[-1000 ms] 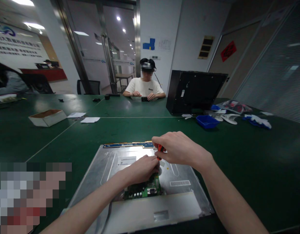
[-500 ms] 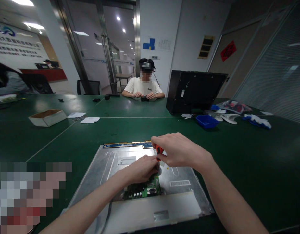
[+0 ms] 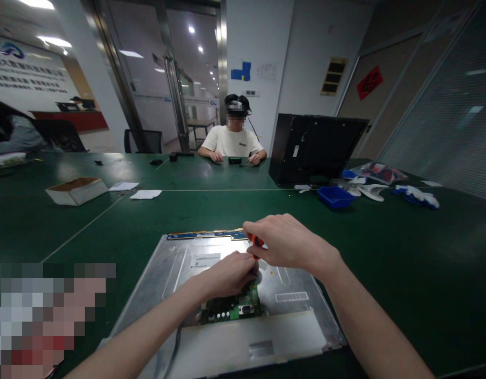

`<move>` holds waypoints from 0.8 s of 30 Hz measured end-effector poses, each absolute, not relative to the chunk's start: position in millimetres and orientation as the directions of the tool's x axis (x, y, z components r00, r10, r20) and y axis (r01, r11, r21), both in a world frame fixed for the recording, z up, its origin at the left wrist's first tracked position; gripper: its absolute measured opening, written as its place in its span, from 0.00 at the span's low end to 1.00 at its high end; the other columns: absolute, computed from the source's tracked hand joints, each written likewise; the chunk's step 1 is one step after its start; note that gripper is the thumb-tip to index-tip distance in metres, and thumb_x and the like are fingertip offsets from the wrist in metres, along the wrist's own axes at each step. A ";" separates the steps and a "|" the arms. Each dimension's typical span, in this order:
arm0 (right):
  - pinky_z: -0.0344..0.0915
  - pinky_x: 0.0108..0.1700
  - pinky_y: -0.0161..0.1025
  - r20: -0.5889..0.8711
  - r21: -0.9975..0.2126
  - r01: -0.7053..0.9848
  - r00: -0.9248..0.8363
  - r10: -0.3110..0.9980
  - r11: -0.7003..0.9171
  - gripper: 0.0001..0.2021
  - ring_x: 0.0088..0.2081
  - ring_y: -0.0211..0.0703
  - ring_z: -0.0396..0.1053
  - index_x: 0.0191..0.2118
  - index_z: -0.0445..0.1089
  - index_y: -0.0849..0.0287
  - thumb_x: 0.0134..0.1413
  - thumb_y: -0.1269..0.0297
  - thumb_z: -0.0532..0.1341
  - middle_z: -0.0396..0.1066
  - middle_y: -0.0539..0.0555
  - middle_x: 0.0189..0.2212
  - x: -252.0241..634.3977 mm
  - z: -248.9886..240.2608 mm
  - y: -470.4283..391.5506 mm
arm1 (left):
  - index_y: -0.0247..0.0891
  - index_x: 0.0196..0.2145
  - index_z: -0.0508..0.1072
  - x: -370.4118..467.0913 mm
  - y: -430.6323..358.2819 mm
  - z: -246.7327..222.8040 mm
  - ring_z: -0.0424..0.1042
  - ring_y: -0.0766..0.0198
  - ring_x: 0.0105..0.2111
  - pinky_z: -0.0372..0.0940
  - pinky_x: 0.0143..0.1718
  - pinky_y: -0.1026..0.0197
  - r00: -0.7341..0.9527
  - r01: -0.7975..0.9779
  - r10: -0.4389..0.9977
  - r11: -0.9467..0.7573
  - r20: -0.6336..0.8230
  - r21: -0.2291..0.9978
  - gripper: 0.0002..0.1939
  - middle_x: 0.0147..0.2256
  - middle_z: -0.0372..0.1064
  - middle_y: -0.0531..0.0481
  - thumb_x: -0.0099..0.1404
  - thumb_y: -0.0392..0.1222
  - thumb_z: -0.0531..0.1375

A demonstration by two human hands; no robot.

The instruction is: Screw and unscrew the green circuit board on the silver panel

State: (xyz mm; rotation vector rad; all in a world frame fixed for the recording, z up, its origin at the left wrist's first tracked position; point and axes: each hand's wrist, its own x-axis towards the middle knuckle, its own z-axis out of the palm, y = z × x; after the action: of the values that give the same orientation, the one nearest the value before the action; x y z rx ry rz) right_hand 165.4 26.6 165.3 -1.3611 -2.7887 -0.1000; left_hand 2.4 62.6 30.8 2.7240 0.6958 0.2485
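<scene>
A metal-backed display panel (image 3: 170,263) lies flat before me, a green circuit board (image 3: 246,305) on its middle and a narrow blue circuit strip (image 3: 203,235) along its far edge. Over the board, my right hand (image 3: 290,242) is closed around the red and black handle of a screwdriver (image 3: 257,241). My left hand (image 3: 231,273) rests just below it, above the board, fingers curled inward. Its fingertips and the screwdriver's tip are hidden, so what the left fingers grip cannot be made out.
Across the green table (image 3: 195,208) a person (image 3: 233,139) handles a small dark device (image 3: 234,160). At right stand a black monitor housing (image 3: 317,147), a blue tray (image 3: 335,197) and gloves (image 3: 416,196). An open cardboard box (image 3: 77,191) and papers (image 3: 146,194) lie left.
My right hand has shifted very slightly left with the screwdriver; my left hand stays in place. Across the table, the person's hands have moved apart, leaving the dark device between them.
</scene>
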 end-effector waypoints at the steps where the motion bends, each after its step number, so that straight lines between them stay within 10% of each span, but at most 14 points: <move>1: 0.47 0.27 0.37 0.065 0.039 0.783 -0.622 0.781 0.620 0.06 0.33 0.42 0.70 0.38 0.64 0.54 0.55 0.62 0.59 0.74 0.49 0.33 165.6 165.2 26.9 | 0.38 0.39 0.66 2.5 62.2 31.8 0.69 0.57 0.38 0.62 0.38 0.59 0.866 0.438 0.493 -0.831 0.088 0.343 0.07 0.39 0.70 0.47 0.62 0.31 0.57; 24: 0.51 0.30 0.36 0.055 0.011 0.853 -0.521 0.852 0.521 0.09 0.34 0.44 0.70 0.41 0.65 0.53 0.54 0.59 0.61 0.74 0.50 0.32 184.1 178.2 26.8 | 0.38 0.40 0.66 -6.4 58.5 42.1 0.68 0.59 0.35 0.61 0.33 0.60 0.856 0.435 0.506 -0.818 0.109 0.377 0.09 0.38 0.70 0.46 0.61 0.31 0.54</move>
State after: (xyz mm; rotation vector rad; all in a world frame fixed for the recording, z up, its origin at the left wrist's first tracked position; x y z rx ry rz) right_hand 184.1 26.8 178.2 -1.5155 -2.7024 -0.0571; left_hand -6.4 58.5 42.1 2.6903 0.7043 0.2913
